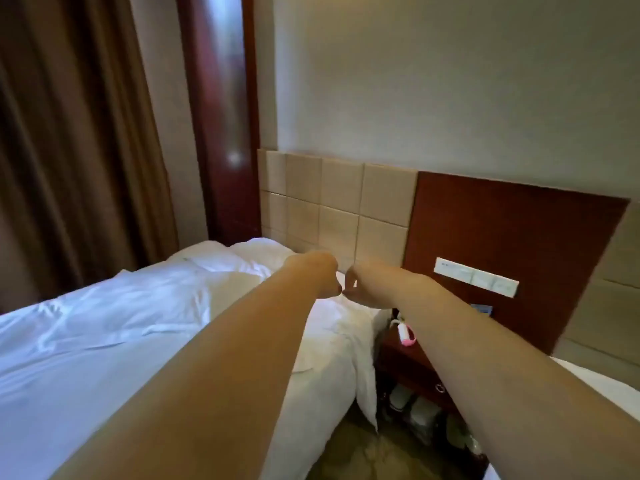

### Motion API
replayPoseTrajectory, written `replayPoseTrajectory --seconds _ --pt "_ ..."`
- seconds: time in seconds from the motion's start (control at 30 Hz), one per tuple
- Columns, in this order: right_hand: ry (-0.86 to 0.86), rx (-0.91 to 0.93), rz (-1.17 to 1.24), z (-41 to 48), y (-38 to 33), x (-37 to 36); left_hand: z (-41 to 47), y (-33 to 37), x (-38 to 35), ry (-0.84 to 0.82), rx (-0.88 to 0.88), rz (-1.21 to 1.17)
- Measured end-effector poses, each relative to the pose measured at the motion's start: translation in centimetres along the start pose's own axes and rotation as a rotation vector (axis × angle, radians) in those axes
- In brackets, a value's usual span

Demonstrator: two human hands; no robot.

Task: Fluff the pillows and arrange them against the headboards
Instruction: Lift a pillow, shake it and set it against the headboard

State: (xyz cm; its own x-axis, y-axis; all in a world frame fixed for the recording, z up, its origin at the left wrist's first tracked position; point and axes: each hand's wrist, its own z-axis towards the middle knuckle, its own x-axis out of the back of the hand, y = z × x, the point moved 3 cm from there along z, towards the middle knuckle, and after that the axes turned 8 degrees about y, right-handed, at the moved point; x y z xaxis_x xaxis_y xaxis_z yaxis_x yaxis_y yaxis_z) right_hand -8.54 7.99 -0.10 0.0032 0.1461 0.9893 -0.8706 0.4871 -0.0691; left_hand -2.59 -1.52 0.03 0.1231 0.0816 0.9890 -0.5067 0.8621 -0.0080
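Pillows not sorted yet, judging by how things lie. Near to far:

- Both forearms stretch out over the bed [104, 341]; the white duvet [86, 323] is rumpled across it, its corner hanging off the bed's edge toward the floor gap.
- Nightstand [412, 362] sits in the gap between this bed and a second bed [602, 386] at the right edge. Small white-and-pink gadget [406, 335] lies on the nightstand's tabletop.
- Left hand [320, 271] is curled into a loose fist, right hand [363, 285] is pinched with fingers bent. The two are almost touching, above the white fabric at the head of the bed. Can't tell whether either one actually grips cloth; motion blur and the angle hide the fingertips.
- One pillow [256, 252] visible: a crumpled white lump at the far end of the bed, just beside the tan padded headboard [332, 202] but slumped, not stood up against it.
- Switch panel [476, 277] on the dark wood wall panel [512, 237] beyond the nightstand.

Status: no pillow looks fluffed or propped. No pillow in view on the second bed, though only its corner shows. Most of the task looks left.
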Motion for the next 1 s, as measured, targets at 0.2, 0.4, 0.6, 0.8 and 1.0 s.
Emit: replayPoseTrajectory --seconds 0.2,0.4,0.6,0.8,1.0 --pt "-0.08 0.051 0.056 8.4 -5.6 -3.9 3.9 -9.2 -3.5 -0.085 0.14 0.041" --pt "-0.038 0.133 0.066 18.9 -8.3 -10.4 9.9 -17.9 -9.0 -0.109 0.172 0.019" --pt "-0.153 0.127 0.084 30.4 -11.2 -15.6 17.4 -26.4 -12.8 -0.161 0.23 -0.025" --pt "-0.17 0.14 0.177 39.0 -13.1 -20.9 22.9 -33.8 -15.8 -0.184 0.322 -0.041" --pt "-0.307 0.105 0.244 46.1 -12.1 -28.5 28.0 -38.9 -21.7 -0.368 0.329 -0.038"
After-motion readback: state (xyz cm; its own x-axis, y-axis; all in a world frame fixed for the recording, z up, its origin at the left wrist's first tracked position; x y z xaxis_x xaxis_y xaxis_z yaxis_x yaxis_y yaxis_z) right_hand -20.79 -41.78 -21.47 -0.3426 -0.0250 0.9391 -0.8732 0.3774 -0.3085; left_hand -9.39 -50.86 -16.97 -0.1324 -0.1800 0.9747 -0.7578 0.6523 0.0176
